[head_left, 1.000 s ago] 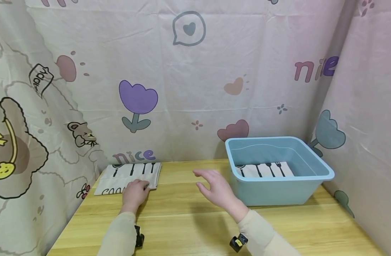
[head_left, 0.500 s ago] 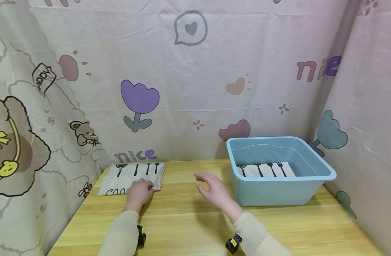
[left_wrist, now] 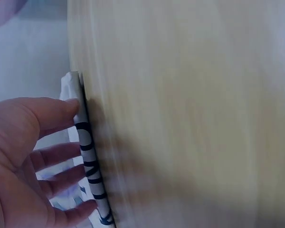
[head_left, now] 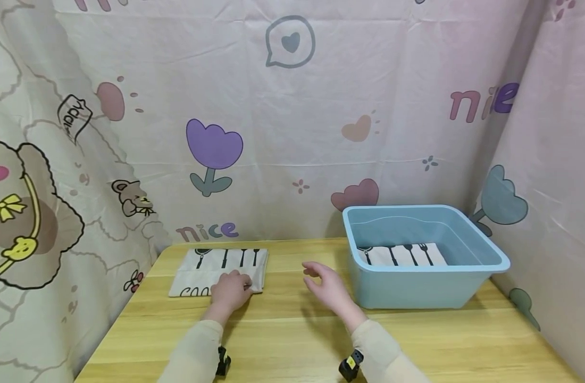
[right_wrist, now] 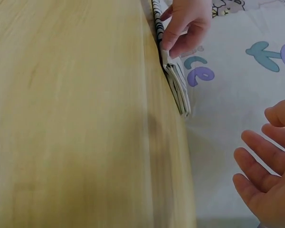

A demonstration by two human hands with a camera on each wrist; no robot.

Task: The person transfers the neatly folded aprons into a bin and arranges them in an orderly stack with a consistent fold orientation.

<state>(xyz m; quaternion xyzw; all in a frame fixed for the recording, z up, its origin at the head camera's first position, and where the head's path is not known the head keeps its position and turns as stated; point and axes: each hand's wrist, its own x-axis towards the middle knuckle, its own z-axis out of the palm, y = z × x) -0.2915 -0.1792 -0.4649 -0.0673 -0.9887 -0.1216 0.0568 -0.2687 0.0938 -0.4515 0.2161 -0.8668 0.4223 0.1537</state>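
Note:
A folded white dish towel (head_left: 211,268), printed with black utensils and lettering, lies flat at the left back of the table. My left hand (head_left: 231,291) rests on its front right part, fingers loosely bent. In the left wrist view, spread fingertips and the thumb touch the towel's folded edge (left_wrist: 89,161). The right wrist view shows the towel's layered end (right_wrist: 178,88) beyond that hand. My right hand (head_left: 328,287) hovers over the table between towel and tub, its fingers relaxed and holding nothing. Its loosely bent fingers (right_wrist: 259,161) are also visible in the right wrist view.
At the right back stands a light blue plastic tub (head_left: 426,287), with another folded utensil-print towel (head_left: 404,255) inside. The wooden table (head_left: 283,346) ends at a printed curtain (head_left: 292,133) hanging behind and along both sides.
The towel has slid rightward under my left hand, more in the last half second. My right hand stays raised, with its fingers slightly more bent. The head view has shifted a little left.

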